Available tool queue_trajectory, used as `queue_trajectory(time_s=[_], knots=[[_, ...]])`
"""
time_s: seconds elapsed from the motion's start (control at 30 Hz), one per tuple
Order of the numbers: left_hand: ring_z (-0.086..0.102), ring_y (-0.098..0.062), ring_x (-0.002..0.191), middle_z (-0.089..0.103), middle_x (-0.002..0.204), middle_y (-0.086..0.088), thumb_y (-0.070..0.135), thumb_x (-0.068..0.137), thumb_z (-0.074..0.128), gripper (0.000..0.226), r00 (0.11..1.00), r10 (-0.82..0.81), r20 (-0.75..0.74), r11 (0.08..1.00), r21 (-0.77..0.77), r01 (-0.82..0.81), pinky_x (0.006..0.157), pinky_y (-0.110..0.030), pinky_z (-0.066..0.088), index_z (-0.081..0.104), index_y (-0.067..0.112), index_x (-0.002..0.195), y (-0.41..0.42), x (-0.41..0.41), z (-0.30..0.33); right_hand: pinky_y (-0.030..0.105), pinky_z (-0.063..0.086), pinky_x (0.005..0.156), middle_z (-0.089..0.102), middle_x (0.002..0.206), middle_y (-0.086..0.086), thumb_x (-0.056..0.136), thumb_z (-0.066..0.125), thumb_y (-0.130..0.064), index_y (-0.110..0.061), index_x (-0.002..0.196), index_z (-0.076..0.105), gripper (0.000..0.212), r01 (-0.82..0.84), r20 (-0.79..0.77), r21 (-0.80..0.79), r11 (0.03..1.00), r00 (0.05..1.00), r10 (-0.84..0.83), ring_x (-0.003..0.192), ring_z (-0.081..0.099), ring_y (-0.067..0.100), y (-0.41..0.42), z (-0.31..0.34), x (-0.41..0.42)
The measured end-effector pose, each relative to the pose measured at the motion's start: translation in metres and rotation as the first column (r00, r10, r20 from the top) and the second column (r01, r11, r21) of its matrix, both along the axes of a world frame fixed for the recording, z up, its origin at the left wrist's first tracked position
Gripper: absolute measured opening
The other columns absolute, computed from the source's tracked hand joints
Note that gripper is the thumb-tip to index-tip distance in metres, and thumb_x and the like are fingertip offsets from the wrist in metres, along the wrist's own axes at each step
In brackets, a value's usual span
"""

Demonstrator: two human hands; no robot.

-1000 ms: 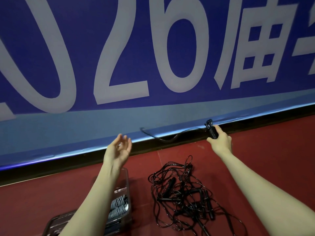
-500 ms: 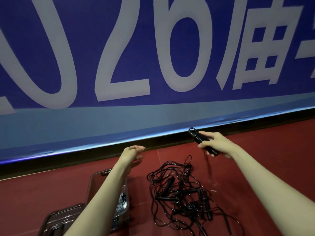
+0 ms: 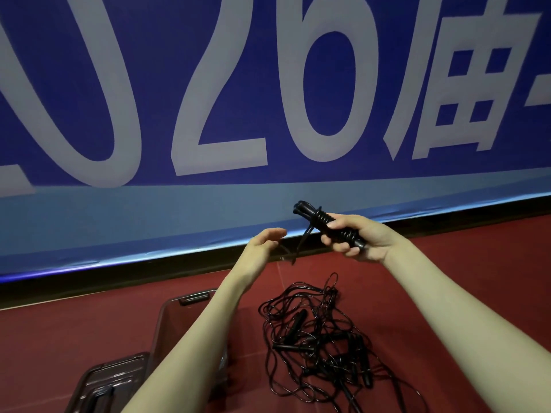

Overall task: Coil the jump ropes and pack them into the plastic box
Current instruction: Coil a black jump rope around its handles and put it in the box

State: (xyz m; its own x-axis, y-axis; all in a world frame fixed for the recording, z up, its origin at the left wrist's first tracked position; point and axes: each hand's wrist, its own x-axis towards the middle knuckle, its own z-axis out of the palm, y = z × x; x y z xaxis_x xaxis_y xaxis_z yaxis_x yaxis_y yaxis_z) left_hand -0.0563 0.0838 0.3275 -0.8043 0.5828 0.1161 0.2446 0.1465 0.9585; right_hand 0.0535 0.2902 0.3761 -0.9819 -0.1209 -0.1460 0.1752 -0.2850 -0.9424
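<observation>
My right hand point(image 3: 360, 238) grips a black jump rope bundle point(image 3: 320, 219), its cord wound in tight turns around the handles. A short loose end of cord point(image 3: 301, 245) hangs from the bundle toward my left hand point(image 3: 264, 244), which is held up just left of it with fingers relaxed; whether it touches the cord I cannot tell. On the red floor below lies a tangled pile of black jump ropes point(image 3: 322, 341) with several handles in it. The clear plastic box point(image 3: 176, 320) stands at lower left, partly hidden by my left forearm.
A clear plastic lid point(image 3: 101, 383) lies on the floor left of the box. A large blue banner point(image 3: 208, 99) with white characters fills the wall ahead, above a black baseboard point(image 3: 119, 284). Red floor point(image 3: 477, 293) stretches to the right.
My right hand has drawn the wound bundle in toward the middle and tilted it. The long trailing cord is gone; only a short end hangs. My left hand moved right, closer to the bundle.
</observation>
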Motion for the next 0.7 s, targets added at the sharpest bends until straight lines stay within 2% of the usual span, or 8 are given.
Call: queue_trajectory(time_s=[0.17, 0.27, 0.33, 0.4, 0.43, 0.53, 0.6, 0.7], knots=[[0.063, -0.016, 0.114, 0.072, 0.112, -0.004, 0.017, 0.103, 0.034, 0.032, 0.964, -0.213, 0.16, 0.974, 0.114, 0.196, 0.108, -0.036, 0.039, 0.064, 0.014, 0.114, 0.016, 0.018, 0.006, 0.013, 0.031, 0.028, 0.056, 0.07, 0.01, 0.039, 0.096, -0.021, -0.012, 0.116, 0.053, 0.089, -0.047, -0.034, -0.127, 0.991, 0.998, 0.043, 0.039, 0.043, 0.007, -0.002, 0.006, 0.005], [0.069, -0.019, 0.086, 0.072, 0.085, -0.007, 0.026, 0.105, 0.03, 0.035, 0.89, -0.327, 0.317, 0.938, 0.225, 0.264, 0.089, -0.031, 0.046, 0.061, 0.009, 0.106, 0.024, 0.028, 0.016, 0.013, 0.031, 0.027, 0.056, 0.07, 0.011, 0.035, 0.097, -0.021, -0.011, 0.111, 0.053, 0.088, -0.026, -0.031, -0.141, 0.99, 0.999, 0.022, 0.039, 0.043, 0.007, -0.001, 0.01, 0.008], [0.052, -0.011, 0.057, 0.052, 0.065, 0.001, 0.029, 0.104, 0.036, 0.028, 0.871, -0.331, 0.363, 0.935, 0.254, 0.249, 0.069, -0.026, 0.045, 0.056, 0.011, 0.097, 0.027, 0.032, 0.024, 0.013, 0.031, 0.027, 0.055, 0.07, 0.011, 0.044, 0.094, -0.019, -0.012, 0.11, 0.054, 0.077, 0.009, -0.02, -0.135, 0.991, 1.0, -0.011, 0.039, 0.043, 0.007, 0.002, 0.012, 0.011], [0.034, -0.006, 0.05, 0.037, 0.062, 0.006, 0.028, 0.102, 0.045, 0.02, 0.929, -0.276, 0.247, 0.958, 0.147, 0.246, 0.056, -0.021, 0.033, 0.055, 0.015, 0.091, 0.028, 0.032, 0.029, 0.012, 0.03, 0.028, 0.054, 0.069, 0.01, 0.067, 0.078, -0.015, -0.012, 0.112, 0.055, 0.051, 0.071, -0.005, -0.083, 0.994, 0.997, -0.071, 0.039, 0.042, 0.007, 0.004, 0.012, 0.013], [0.033, -0.005, 0.049, 0.038, 0.062, 0.009, 0.028, 0.101, 0.048, 0.018, 0.964, -0.227, 0.136, 0.974, 0.037, 0.224, 0.054, -0.021, 0.03, 0.056, 0.016, 0.089, 0.028, 0.033, 0.033, 0.012, 0.03, 0.028, 0.054, 0.069, 0.009, 0.073, 0.068, -0.014, -0.012, 0.114, 0.055, 0.043, 0.105, -0.002, -0.047, 0.993, 0.994, -0.105, 0.039, 0.042, 0.007, 0.004, 0.013, 0.014], [0.044, -0.002, 0.057, 0.049, 0.065, 0.012, 0.032, 0.098, 0.051, 0.021, 0.979, -0.112, -0.168, 0.974, -0.216, 0.074, 0.057, -0.022, 0.033, 0.061, 0.018, 0.088, 0.027, 0.034, 0.044, 0.014, 0.03, 0.029, 0.055, 0.071, 0.01, 0.074, 0.06, -0.017, -0.011, 0.122, 0.057, 0.049, 0.177, -0.035, 0.073, 0.982, 0.984, -0.175, 0.041, 0.044, 0.008, 0.004, 0.013, 0.011], [0.046, 0.0, 0.059, 0.052, 0.069, 0.011, 0.033, 0.098, 0.05, 0.023, 0.964, -0.073, -0.257, 0.969, -0.246, 0.008, 0.055, -0.019, 0.033, 0.063, 0.017, 0.09, 0.024, 0.034, 0.052, 0.016, 0.031, 0.031, 0.058, 0.072, 0.012, 0.074, 0.064, -0.014, -0.013, 0.126, 0.058, 0.052, 0.21, -0.084, 0.164, 0.964, 0.977, -0.198, 0.044, 0.046, 0.01, 0.004, 0.016, 0.011], [0.043, -0.005, 0.058, 0.05, 0.069, 0.008, 0.033, 0.098, 0.052, 0.022, 0.938, -0.054, -0.342, 0.964, -0.264, -0.04, 0.049, -0.015, 0.031, 0.063, 0.015, 0.089, 0.018, 0.033, 0.059, 0.018, 0.032, 0.033, 0.062, 0.073, 0.014, 0.083, 0.063, -0.005, -0.018, 0.12, 0.062, 0.04, 0.241, -0.132, 0.239, 0.941, 0.968, -0.214, 0.046, 0.046, 0.014, 0.002, 0.023, 0.014]])
